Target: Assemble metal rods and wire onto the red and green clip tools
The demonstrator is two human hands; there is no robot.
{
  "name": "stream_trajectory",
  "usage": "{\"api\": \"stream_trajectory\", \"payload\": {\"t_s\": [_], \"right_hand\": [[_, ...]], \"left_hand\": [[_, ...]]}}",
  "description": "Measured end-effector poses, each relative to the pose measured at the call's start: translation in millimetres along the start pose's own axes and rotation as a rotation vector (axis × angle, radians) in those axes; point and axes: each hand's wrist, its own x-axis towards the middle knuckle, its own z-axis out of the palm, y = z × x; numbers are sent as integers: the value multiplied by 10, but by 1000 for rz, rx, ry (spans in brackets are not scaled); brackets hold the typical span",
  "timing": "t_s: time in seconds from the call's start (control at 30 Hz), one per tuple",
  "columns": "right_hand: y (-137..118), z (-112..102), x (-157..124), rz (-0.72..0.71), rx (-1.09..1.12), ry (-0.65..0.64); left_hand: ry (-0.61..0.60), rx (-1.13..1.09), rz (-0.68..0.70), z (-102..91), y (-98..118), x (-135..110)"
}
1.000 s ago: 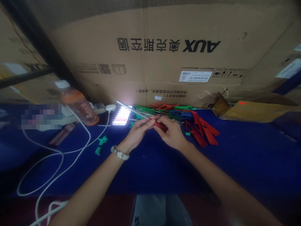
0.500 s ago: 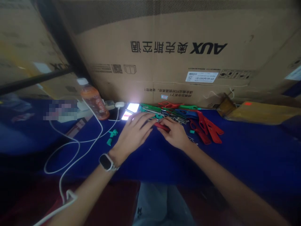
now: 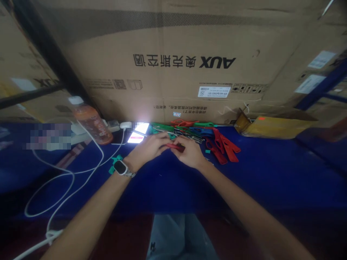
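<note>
Between my two hands is a slim red plastic handle (image 3: 175, 146), partly covered by fingers. My right hand (image 3: 191, 153) is closed around its right part. The curled fingers of my left hand (image 3: 149, 148), on the arm with a watch (image 3: 120, 167), pinch its left end. Just beyond my fingertips lies a heap of green plastic handles (image 3: 162, 128) and thin metal rods, partly hidden by my hands. A blue handle (image 3: 199, 130) and several red handles (image 3: 226, 146) with finger holes lie to the right of my right hand.
A lit phone (image 3: 138, 133) lies left of the heap. Beside it stands a tilted drink bottle (image 3: 93, 121). A white cable (image 3: 72, 177) loops over the blue table (image 3: 173, 191). Small green pieces (image 3: 115, 160) lie by my left wrist. A large carton (image 3: 162, 36) walls off the back; a yellow packet (image 3: 276, 127) sits right.
The view has shifted, so the scene sits further left. My left hand's fingers, spread over the heap before, have curled in onto the red handle's left end. My right hand still holds it.
</note>
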Motion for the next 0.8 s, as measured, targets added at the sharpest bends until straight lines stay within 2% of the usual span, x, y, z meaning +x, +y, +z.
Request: {"api": "stream_trajectory", "payload": {"t_s": [0.07,0.13,0.17,0.2,0.27,0.37,0.47,0.57,0.7,0.8], "right_hand": [[176,-126,13,-25,108,-24],[409,-280,15,69,219,45],[523,-351,12,135,196,79],[620,-408,8,192,119,55],[734,-463,5,243,-60,-109],[690,-408,29,241,-248,-235],[530,-309,85,293,-437,-238],[447,-293,141,252,-544,-237],[480,-400,227,209,-474,-208],[467,-436,309,187,-158,-218]], "left_hand": [[41,-58,-6,19,-94,-38],[137,-67,-47,38,-208,-104],[184,-70,-72,47,-261,-144],[225,-75,-97,53,-307,-184],[285,-89,-134,56,-368,-258],[332,-99,-156,35,-394,-340],[344,-86,-161,15,-403,-400],[374,-59,-188,18,-425,-445],[409,-56,-217,33,-442,-469],[454,-42,-237,27,-434,-475]]}}
